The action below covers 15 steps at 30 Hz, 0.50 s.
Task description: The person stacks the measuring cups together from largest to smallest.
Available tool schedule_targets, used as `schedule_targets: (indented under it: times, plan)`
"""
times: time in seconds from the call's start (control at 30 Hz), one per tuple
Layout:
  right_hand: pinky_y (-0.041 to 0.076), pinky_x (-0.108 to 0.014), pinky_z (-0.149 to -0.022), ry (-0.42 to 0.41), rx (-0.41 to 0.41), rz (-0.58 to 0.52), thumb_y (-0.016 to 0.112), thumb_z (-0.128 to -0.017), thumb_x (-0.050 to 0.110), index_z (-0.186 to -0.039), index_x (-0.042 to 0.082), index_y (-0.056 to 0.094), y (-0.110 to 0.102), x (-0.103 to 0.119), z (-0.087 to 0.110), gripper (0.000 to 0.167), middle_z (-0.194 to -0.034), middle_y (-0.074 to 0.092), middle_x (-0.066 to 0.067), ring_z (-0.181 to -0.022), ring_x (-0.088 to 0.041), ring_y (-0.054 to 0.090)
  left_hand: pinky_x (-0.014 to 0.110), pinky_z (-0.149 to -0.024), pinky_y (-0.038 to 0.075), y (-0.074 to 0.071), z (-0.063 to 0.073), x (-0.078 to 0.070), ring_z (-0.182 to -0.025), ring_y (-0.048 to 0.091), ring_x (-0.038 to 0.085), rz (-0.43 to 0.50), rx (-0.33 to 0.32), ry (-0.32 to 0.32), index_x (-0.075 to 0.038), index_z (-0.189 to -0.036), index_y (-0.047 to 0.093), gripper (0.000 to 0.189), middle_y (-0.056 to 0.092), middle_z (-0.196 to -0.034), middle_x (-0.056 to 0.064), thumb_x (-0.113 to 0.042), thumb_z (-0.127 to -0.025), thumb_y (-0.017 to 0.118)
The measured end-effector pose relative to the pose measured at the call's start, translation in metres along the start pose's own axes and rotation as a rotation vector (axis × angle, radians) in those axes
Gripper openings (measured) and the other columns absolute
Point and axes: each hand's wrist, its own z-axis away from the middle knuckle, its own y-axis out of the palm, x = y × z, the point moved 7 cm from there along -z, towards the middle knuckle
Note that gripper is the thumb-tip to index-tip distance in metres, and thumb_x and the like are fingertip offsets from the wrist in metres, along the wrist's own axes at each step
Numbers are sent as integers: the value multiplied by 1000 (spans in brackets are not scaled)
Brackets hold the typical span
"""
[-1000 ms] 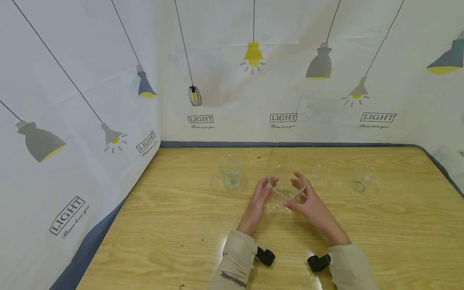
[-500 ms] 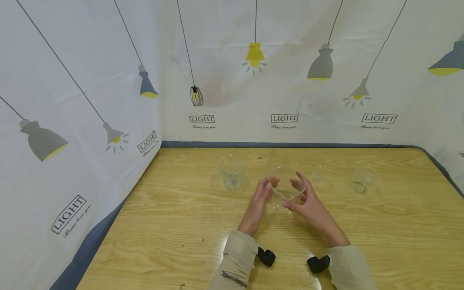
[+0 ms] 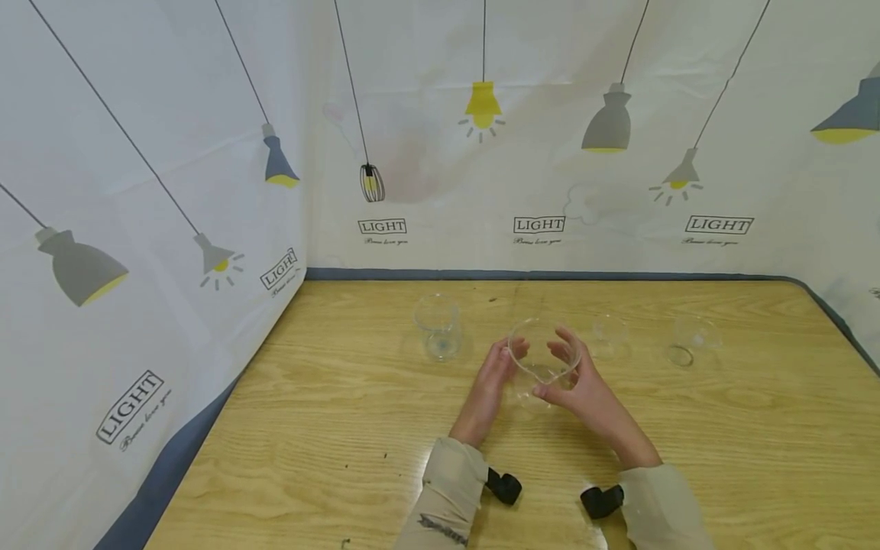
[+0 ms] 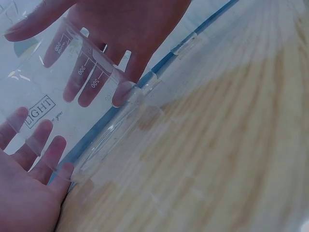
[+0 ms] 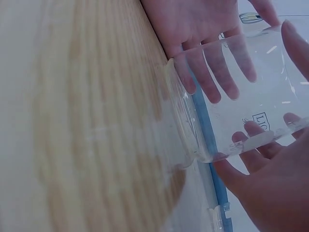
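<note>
clear beaker point(image 3: 539, 368) upright between left hand point(image 3: 492, 376) and right hand point(image 3: 584, 386) at the desk point(image 3: 309, 405), base contact unclear, fingers of both curled round its walls; probably light, stiff, slick, breakable, so take hold mid-wall from 2 sides, no hard squeezing.

softly lit in the head view, with white glare patches on the table point(image 3: 309, 420) beside the sleeves point(image 3: 450, 489); dimmer, cooler and hazier in both wrist views, with glints on the beaker point(image 5: 241, 106) and blur across the nearer table.
</note>
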Motion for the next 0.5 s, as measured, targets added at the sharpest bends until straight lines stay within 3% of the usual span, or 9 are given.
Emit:
schedule_targets:
  times: [0.2, 0.37, 0.5]
  plan:
    - [18, -62, -95, -5, -2, 5, 70, -78, 15, -142, 25, 6, 0, -12, -2, 91, -144, 20, -11, -132, -29, 16, 45, -103, 18, 0, 0, 1, -127, 31, 22, 20, 5, -3, -31, -129, 39, 37, 39, -136, 9, -41, -97, 24]
    - [19, -61, -95, -15, -2, 8, 71, -77, 17, -142, 24, 5, 0, -13, -3, 93, -143, 22, -10, -131, -29, 17, 45, -103, 17, 0, 0, 1, -128, 30, 22, 23, 3, -1, -30, -129, 40, 37, 39, -136, 9, -40, -97, 24]
    - [20, -61, -94, -17, -1, 25, 70, -77, 17, -143, 27, 4, 0, -14, -3, 94, -143, 23, -10, -131, -28, 18, 44, -103, 19, -3, 0, 0, -127, 32, 19, 1, -39, 0, -24, -130, 40, 39, 40, -135, 8, -41, -97, 27]
